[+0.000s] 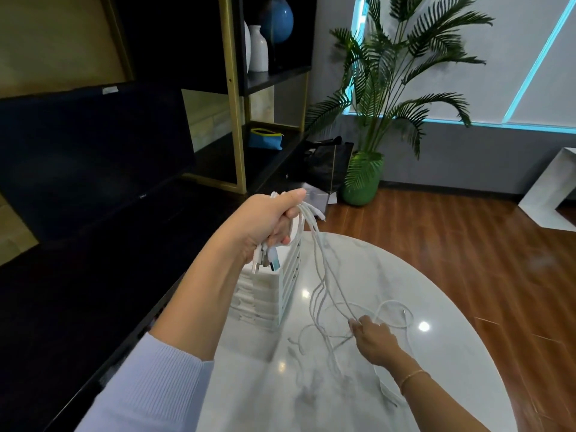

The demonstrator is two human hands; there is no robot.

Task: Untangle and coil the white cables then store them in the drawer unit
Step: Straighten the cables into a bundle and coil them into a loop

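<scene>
My left hand (pixel 267 225) is raised above the table, shut on a bundle of white cables (pixel 322 269). Their plug ends stick out below my fist and the strands hang down to the right. Lower on the table my right hand (pixel 372 338) pinches the hanging strands where they meet a loose tangle lying on the marble. The white drawer unit (pixel 282 294) stands on the table just below my left hand, partly hidden by my forearm.
The round white marble table (pixel 436 369) ends at a curved edge to the right, with wooden floor beyond. A dark monitor (pixel 93 157) and black shelving stand to the left. A potted palm (pixel 361 182) is behind the table.
</scene>
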